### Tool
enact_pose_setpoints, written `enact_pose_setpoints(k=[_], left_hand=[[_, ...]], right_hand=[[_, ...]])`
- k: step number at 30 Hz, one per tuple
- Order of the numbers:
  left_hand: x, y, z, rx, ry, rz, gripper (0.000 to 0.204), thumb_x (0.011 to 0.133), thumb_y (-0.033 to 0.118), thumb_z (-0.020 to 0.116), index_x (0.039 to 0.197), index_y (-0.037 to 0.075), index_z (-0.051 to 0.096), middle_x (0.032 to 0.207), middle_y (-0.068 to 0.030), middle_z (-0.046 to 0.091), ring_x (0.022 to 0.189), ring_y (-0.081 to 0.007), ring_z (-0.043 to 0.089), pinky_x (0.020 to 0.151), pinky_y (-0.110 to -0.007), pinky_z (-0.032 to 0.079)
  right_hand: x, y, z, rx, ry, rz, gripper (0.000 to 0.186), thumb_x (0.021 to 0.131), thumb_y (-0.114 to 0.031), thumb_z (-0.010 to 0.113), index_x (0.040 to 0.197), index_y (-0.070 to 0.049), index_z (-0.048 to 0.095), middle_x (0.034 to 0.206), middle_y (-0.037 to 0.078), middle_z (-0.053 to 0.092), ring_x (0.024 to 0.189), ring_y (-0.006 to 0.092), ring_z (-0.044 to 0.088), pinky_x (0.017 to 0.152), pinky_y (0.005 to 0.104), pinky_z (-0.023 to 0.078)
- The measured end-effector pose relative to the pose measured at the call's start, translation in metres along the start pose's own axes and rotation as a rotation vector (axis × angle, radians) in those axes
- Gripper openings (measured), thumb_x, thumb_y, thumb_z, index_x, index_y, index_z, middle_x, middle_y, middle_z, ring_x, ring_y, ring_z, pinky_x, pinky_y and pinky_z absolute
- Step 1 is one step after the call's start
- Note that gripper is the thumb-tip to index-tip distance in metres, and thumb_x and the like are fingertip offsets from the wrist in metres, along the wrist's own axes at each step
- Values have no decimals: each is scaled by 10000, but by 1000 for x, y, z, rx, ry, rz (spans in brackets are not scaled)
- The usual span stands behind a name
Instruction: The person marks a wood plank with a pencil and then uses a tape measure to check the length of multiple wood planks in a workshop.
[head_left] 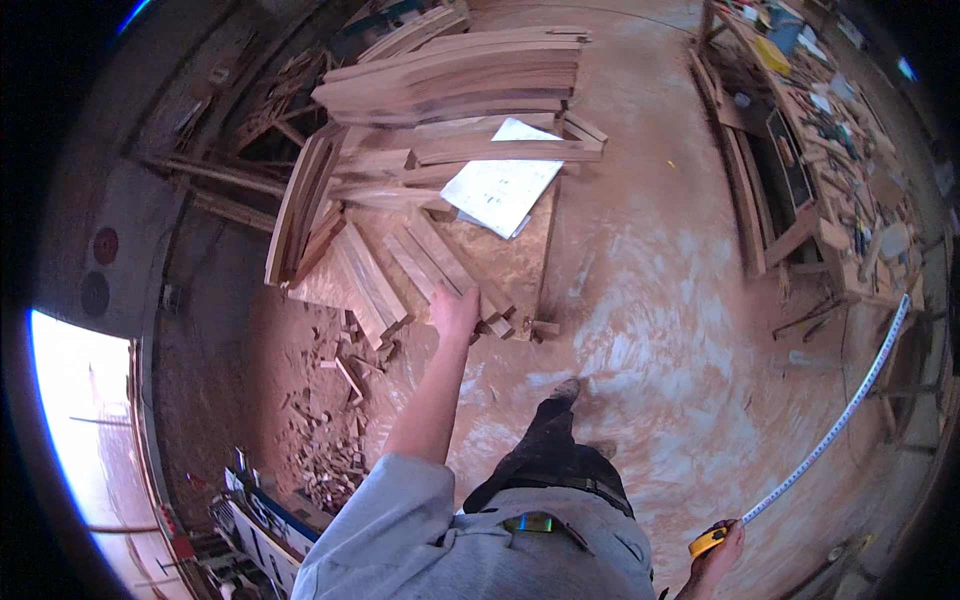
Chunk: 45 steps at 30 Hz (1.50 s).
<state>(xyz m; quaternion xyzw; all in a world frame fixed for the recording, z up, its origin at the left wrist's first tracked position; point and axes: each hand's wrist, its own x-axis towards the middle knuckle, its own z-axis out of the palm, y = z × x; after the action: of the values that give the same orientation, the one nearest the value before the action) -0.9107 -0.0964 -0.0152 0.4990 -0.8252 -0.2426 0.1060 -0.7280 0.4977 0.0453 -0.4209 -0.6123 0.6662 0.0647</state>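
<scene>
My left hand (456, 308) grips the near ends of short planed wooden boards (424, 255) lying diagonally on a low sheet-topped stack (522, 270). More short boards (366, 282) lie just left of it. White paper sheets with markings (500, 195) rest among longer boards (450, 85) behind them. At lower right my right hand (727, 550) holds a yellow tape measure (708, 542), its long blade (823, 430) curving out toward the right-hand bench.
A cluttered workbench (820, 125) with tools runs along the right. Small offcuts (340, 440) litter the dusty floor (630, 280) at lower left. A machine (265, 530) stands by the bright doorway (90, 420). Wooden lengths (230, 185) jut out at upper left. My foot (562, 395) shows below.
</scene>
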Motion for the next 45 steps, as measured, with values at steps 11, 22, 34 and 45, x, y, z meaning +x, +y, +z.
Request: enact_pose_setpoints(k=[11, 22, 34, 45], left_hand=[[55, 18, 11, -12, -186, -180, 702, 779, 496, 657, 1182, -71, 572, 1172, -311, 617, 1094, -430, 607, 978, -464, 464], [24, -31, -34, -232, 44, -278, 454, 762, 338, 630, 1007, -44, 640, 968, -285, 677, 958, -433, 654, 858, -477, 497], [39, -54, 12, -386, 137, -140, 494, 769, 277, 691, 1090, -76, 563, 1016, -279, 655, 952, -394, 654, 855, -450, 507], [49, -45, 18, -930, 6, -228, 448, 776, 140, 665, 1165, -50, 551, 997, -170, 668, 884, -252, 646, 788, -365, 521]], right_hand=[[-16, -9, 90, -88, -201, 94, 238, 980, -266, 531, 857, -63, 530, 707, 69, 555, 577, 178, 538, 503, 307, 459], [-9, -4, 109, -89, -205, 93, 242, 993, -249, 509, 847, -56, 520, 693, 71, 541, 568, 179, 535, 489, 308, 451], [-2, -1, 114, -121, -228, 98, 252, 999, -250, 503, 842, -56, 535, 699, 73, 554, 573, 181, 538, 506, 309, 457], [-6, 8, 124, -123, -250, 124, 269, 1005, -263, 504, 833, -61, 544, 703, 70, 564, 587, 172, 536, 514, 305, 450]])
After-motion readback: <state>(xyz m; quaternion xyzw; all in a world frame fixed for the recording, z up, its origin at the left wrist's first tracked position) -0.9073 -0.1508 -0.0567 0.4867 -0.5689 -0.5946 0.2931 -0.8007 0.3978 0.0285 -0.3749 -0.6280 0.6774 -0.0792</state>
